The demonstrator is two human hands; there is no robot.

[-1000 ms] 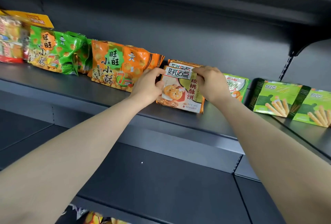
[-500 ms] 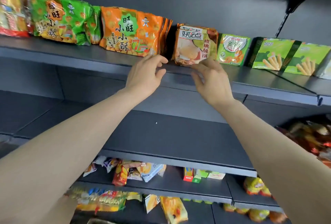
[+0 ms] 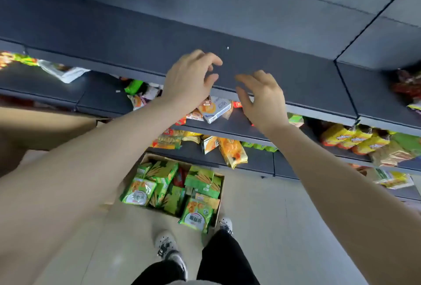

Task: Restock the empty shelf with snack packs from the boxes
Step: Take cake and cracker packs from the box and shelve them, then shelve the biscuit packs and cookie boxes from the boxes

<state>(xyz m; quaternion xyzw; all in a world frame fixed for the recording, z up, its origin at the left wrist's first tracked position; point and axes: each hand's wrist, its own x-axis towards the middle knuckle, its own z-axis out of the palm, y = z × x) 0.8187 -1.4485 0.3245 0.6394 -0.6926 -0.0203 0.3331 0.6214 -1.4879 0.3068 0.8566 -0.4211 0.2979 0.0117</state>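
Left hand and right hand, both empty with fingers loosely spread, hover before one bare dark shelf. Well below them, one open box on the floor holds green snack packs, perhaps eight; blur hinders counting. Two shoes stand beside it.

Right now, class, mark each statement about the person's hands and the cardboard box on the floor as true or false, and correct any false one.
1. The left hand holds nothing. True.
2. The right hand grips an orange snack pack. False: it is empty, with its fingers relaxed.
3. The brown cardboard box is empty. False: it holds green snack packs.
4. The box stands on the floor just ahead of the patterned white shoes. True.
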